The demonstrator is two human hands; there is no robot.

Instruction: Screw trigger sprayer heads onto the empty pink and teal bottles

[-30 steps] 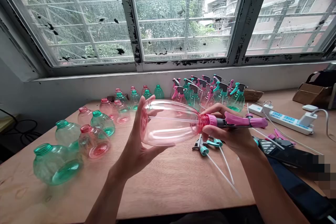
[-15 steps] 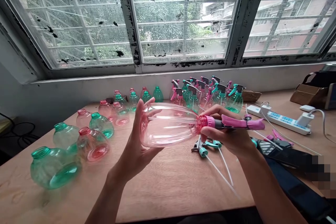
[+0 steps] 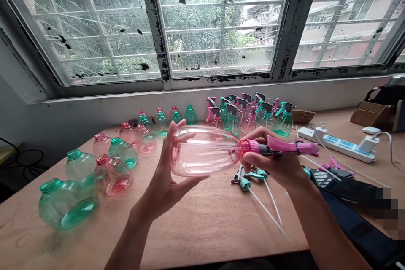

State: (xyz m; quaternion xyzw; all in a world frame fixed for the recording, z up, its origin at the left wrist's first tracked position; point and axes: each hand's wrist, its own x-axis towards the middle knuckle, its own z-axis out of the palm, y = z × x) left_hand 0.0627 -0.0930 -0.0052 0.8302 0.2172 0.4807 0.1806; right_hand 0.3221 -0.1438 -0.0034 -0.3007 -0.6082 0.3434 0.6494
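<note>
A clear pink spray bottle [image 3: 202,152] lies sideways in the air above the table, its base to the left. My left hand [image 3: 169,164] is wrapped round the base end, thumb below and fingers behind. At the neck, my right hand [image 3: 272,160] pinches the pink collar of the trigger spray head [image 3: 292,147], which sits on the bottle's mouth. How tightly the collar is screwed on I cannot tell. Below the right hand, two teal spray heads [image 3: 245,181] with white tubes rest on the table.
Open green bottles [image 3: 68,202] and pink bottles [image 3: 113,176] stand at left. Several bottles with spray heads [image 3: 234,118] are grouped by the wall. To the right are a power strip [image 3: 337,145], a cardboard box [image 3: 365,112] and a dark phone-like slab [image 3: 357,223].
My left thumb has slid slightly to the right along the underside of the bottle. Both hands keep hold of the spray bottle in nearly the same place.
</note>
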